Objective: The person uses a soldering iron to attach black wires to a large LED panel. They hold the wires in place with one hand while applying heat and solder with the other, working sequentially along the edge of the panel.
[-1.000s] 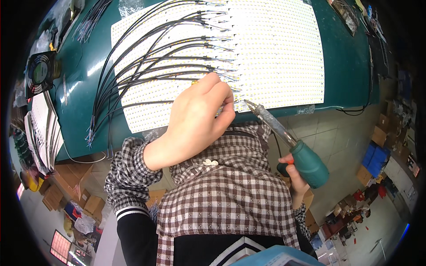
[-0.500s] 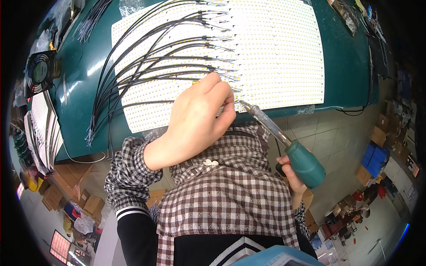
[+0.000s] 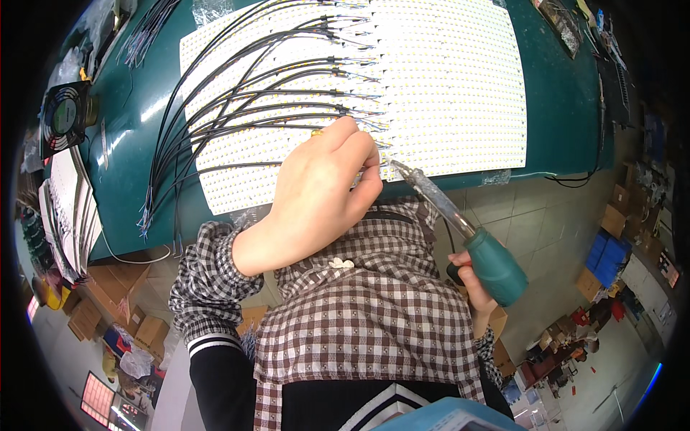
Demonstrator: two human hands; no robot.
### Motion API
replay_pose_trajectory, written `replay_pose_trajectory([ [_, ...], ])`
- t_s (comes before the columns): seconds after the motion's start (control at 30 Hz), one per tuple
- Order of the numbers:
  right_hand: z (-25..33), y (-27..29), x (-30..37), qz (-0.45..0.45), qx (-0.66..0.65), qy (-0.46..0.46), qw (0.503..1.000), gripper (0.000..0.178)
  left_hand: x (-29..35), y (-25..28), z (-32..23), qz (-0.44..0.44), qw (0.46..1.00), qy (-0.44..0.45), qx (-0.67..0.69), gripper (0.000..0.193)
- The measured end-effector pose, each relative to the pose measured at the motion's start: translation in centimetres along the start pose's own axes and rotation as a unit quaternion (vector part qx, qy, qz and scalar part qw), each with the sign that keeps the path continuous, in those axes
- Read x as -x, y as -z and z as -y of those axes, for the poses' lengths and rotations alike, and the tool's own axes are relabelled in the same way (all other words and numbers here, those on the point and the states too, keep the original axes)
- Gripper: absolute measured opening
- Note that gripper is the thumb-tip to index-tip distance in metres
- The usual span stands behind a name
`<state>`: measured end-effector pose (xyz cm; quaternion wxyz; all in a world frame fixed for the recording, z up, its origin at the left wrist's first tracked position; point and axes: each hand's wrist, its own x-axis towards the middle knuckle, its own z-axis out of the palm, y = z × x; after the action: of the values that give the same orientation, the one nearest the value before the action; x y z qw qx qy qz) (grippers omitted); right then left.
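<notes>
At the bench's near edge, a black wire end (image 3: 359, 122) was pinched against the white LED panel (image 3: 445, 79) by the left hand (image 3: 323, 190), with the soldering iron (image 3: 460, 230) gripped in the right hand (image 3: 471, 284); soldering was judged in hand, requiring the tip lowered onto the joint.

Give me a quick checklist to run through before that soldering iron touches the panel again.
1. Right hand gripping the soldering iron by its teal handle: ok.
2. Iron tip at the near edge of the white LED panel: ok.
3. Left hand pressing on the panel by the black wires: ok.
4. Left fingers away from the hot tip: not ok, very close.
5. Wire end seated on its pad: cannot tell, hidden under the hand.
</notes>
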<state>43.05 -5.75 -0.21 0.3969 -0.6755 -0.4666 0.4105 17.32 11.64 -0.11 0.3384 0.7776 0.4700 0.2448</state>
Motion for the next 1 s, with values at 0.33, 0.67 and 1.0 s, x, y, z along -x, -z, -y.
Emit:
replay_pose_trajectory([
  [0.33,0.2,0.4,-0.6,0.014,0.001,0.026,1.000,0.028,0.0,0.2,0.0,-0.005,1.000,0.002,0.002,0.013],
  [0.67,1.6,-0.6,-0.5,-0.041,-0.112,-0.045,0.992,0.029,0.2,0.6,0.5,0.004,0.998,-0.003,0.056,0.011],
  [1.0,0.5,0.1,-0.3,0.006,-0.012,-0.018,1.000,0.024,0.0,-0.1,0.0,-0.013,1.000,-0.013,-0.020,0.016],
])
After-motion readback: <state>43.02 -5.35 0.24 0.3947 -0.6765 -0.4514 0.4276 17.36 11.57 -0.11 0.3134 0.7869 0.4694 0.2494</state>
